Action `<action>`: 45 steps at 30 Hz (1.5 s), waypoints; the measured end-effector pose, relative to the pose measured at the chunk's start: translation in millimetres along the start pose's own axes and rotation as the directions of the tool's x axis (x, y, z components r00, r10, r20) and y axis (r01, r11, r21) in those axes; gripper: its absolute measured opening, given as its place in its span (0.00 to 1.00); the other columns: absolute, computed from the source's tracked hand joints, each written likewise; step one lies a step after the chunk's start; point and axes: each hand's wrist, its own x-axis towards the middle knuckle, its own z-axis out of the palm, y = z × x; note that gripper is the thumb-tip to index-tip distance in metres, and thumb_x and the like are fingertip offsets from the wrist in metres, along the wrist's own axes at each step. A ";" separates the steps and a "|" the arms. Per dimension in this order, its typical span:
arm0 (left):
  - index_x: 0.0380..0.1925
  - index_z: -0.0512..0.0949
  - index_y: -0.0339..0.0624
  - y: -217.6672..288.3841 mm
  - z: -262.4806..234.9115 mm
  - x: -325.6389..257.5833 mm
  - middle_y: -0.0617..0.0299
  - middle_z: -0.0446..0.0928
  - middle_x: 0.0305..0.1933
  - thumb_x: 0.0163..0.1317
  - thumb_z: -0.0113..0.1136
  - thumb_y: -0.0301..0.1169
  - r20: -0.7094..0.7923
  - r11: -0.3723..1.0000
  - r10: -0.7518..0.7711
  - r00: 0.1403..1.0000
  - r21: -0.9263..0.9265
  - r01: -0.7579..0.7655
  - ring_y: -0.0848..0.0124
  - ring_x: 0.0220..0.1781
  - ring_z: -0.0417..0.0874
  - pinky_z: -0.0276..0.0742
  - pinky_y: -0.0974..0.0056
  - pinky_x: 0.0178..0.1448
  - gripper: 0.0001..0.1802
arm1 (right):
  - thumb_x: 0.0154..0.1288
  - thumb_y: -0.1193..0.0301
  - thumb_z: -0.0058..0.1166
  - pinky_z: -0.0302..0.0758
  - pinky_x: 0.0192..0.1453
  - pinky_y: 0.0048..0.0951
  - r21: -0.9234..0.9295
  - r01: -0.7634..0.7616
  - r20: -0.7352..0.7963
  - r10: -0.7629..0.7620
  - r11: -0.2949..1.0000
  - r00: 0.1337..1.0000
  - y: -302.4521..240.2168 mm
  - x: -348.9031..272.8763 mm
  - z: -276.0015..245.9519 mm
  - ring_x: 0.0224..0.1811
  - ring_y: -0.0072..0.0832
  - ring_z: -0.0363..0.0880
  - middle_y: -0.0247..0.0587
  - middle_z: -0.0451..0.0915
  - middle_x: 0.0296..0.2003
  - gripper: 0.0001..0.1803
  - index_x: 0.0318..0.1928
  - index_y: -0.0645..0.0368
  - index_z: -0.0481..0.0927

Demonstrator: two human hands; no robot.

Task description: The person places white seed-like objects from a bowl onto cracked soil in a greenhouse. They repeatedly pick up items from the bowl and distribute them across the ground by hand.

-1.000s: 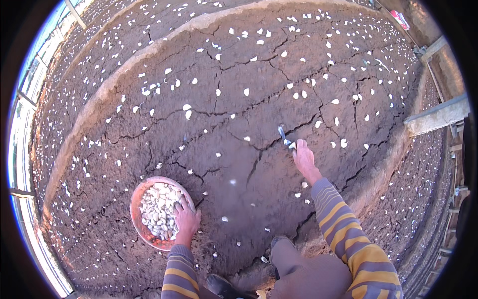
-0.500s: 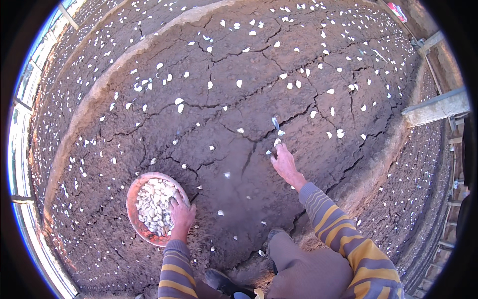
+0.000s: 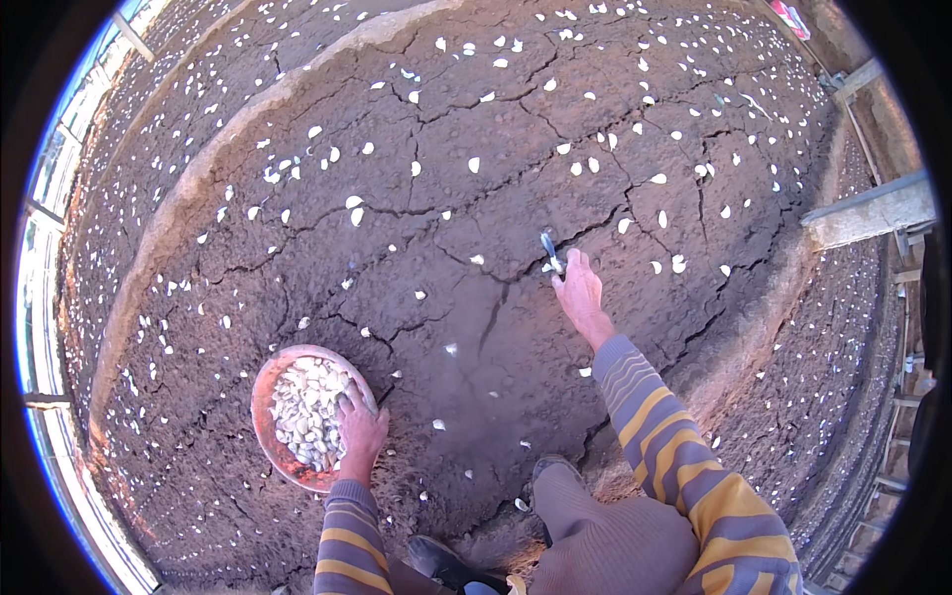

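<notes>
Across cracked soil (image 3: pixel 451 307), I record the right hand (image 3: pixel 579 295) shifted farther out to the bluish strip (image 3: pixel 547 244), left hand (image 3: pixel 363 428) at the bowl (image 3: pixel 262 416), neither grip discernible.

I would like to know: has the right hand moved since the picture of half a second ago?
Yes: judged against the forked soil crack, the right hand has moved up the picture and slightly to the right.

The left hand (image 3: pixel 363 433) lies over the near-right rim of a reddish bowl (image 3: pixel 263 418), fingers at the pale cloves (image 3: pixel 307 409) inside, while the right hand (image 3: pixel 582 296) reaches farther forward to cracked soil (image 3: pixel 526 347) beside a small bluish-white scrap (image 3: pixel 547 244), scattered white pieces (image 3: pixel 474 165) lying beyond both hands.
</notes>
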 end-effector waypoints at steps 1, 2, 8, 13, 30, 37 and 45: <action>0.71 0.47 0.34 0.3 0.0 -0.1 0.37 0.54 0.70 0.56 0.60 0.45 0.001 1.000 -0.014 1.000 -0.010 0.014 0.38 0.69 0.57 0.56 0.45 0.71 0.49 | 0.56 0.69 0.63 0.78 0.42 0.48 -0.030 0.023 0.029 -0.022 0.999 0.999 2.4 2.8 -0.1 0.39 0.52 0.80 0.52 0.73 0.43 0.23 0.47 0.58 0.66; 0.71 0.47 0.34 1.0 0.4 0.0 0.37 0.54 0.70 0.57 0.60 0.45 0.001 0.999 -0.028 1.000 -0.020 0.028 0.38 0.69 0.57 0.57 0.45 0.71 0.49 | 0.56 0.69 0.63 0.78 0.42 0.47 -0.060 0.047 0.058 -0.044 0.997 0.997 4.5 4.8 0.0 0.39 0.52 0.80 0.52 0.73 0.43 0.22 0.47 0.58 0.67; 0.72 0.46 0.37 -1.6 5.5 3.4 0.32 0.53 0.69 0.56 0.60 0.45 -0.019 1.000 -0.006 1.000 0.003 0.006 0.37 0.69 0.57 0.56 0.45 0.71 0.50 | 0.55 0.71 0.60 0.77 0.42 0.48 0.055 0.098 0.157 -0.105 0.994 0.982 9.7 0.9 -1.1 0.38 0.52 0.80 0.54 0.77 0.37 0.20 0.46 0.59 0.70; 0.72 0.44 0.38 -7.4 13.2 5.9 0.29 0.53 0.69 0.56 0.61 0.45 -0.018 0.997 -0.065 0.998 -0.030 0.064 0.37 0.70 0.56 0.56 0.43 0.71 0.51 | 0.55 0.74 0.58 0.75 0.42 0.46 0.418 0.090 0.348 -0.251 0.904 0.903 -24.2 -35.7 -0.9 0.36 0.53 0.80 0.56 0.79 0.27 0.13 0.40 0.64 0.72; 0.72 0.45 0.37 -6.1 11.0 5.5 0.30 0.54 0.68 0.56 0.62 0.45 -0.002 0.998 -0.068 0.998 -0.007 0.068 0.38 0.70 0.57 0.59 0.45 0.70 0.51 | 0.56 0.79 0.51 0.73 0.46 0.52 0.234 0.284 0.430 -0.361 0.930 0.828 -30.8 -35.2 8.8 0.42 0.57 0.77 0.59 0.78 0.34 0.14 0.43 0.64 0.65; 0.72 0.45 0.38 -5.9 9.9 4.7 0.30 0.54 0.69 0.56 0.63 0.44 0.001 0.997 -0.077 0.997 -0.019 0.077 0.37 0.70 0.57 0.59 0.44 0.70 0.51 | 0.60 0.79 0.47 0.74 0.42 0.50 0.153 0.393 0.365 -0.422 0.907 0.830 -29.0 -42.1 11.8 0.41 0.54 0.78 0.54 0.78 0.36 0.11 0.43 0.61 0.66; 0.72 0.44 0.40 -7.3 13.2 7.0 0.31 0.53 0.69 0.55 0.63 0.43 -0.017 1.000 -0.027 1.000 0.002 0.027 0.37 0.70 0.57 0.59 0.44 0.70 0.52 | 0.59 0.75 0.51 0.74 0.39 0.49 0.151 0.351 0.292 -0.381 0.924 0.877 -21.7 -39.8 6.6 0.38 0.52 0.79 0.51 0.79 0.33 0.08 0.40 0.59 0.71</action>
